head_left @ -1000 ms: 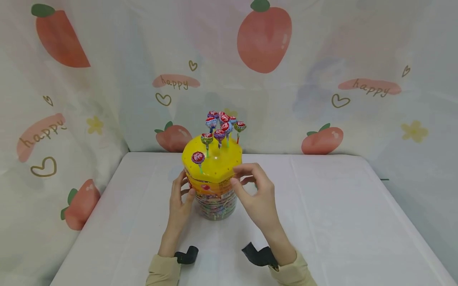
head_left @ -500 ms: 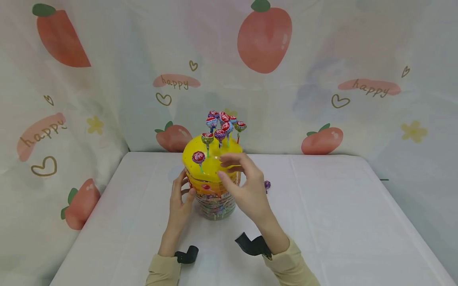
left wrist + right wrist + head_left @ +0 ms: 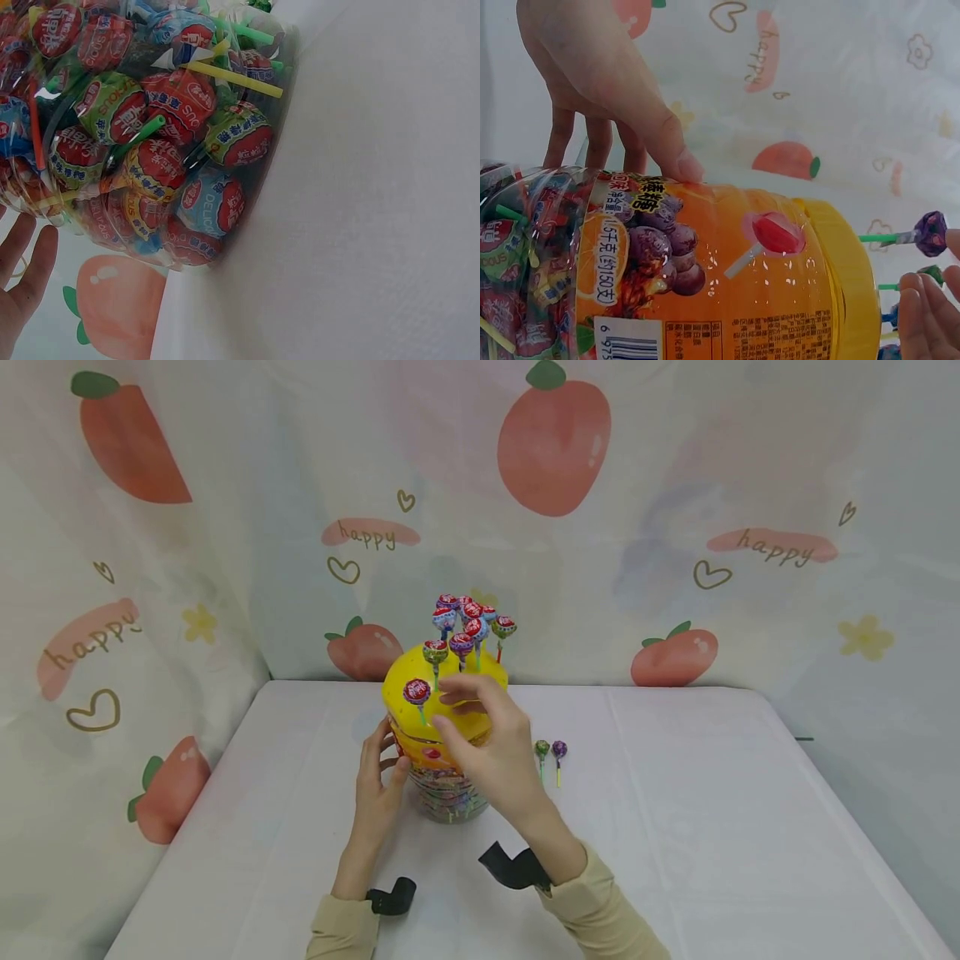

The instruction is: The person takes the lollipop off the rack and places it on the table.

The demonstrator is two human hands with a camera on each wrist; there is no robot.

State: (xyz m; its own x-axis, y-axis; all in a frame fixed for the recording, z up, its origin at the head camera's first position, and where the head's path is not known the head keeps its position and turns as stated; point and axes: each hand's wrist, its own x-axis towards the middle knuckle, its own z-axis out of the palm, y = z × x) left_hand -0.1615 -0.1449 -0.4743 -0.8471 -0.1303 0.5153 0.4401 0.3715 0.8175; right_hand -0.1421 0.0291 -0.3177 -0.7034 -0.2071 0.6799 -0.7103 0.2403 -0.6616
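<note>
A clear plastic candy jar (image 3: 448, 802), filled with wrapped lollipops, stands upright under a yellow lid (image 3: 401, 714). Several lollipops stand upright with their sticks in the lid. My left hand (image 3: 378, 797) holds the jar's left side, its thumb on the orange label (image 3: 727, 262) in the right wrist view. Over the lid's front right, my right hand (image 3: 495, 752) has thumb and fingers spread apart. Its fingertips are near the front purple lollipop (image 3: 417, 692); the right wrist view shows them beside that candy's head (image 3: 932, 234), with contact unclear.
Two loose lollipops, one green (image 3: 542, 748) and one purple (image 3: 559, 750), lie on the white table (image 3: 675, 810) right of the jar. A fruit-printed curtain (image 3: 450, 452) hangs behind the table.
My right hand has moved left from the lid's right edge across its front, toward the front lollipop. This uncovers the two loose lollipops on the table. My left hand keeps its place.
</note>
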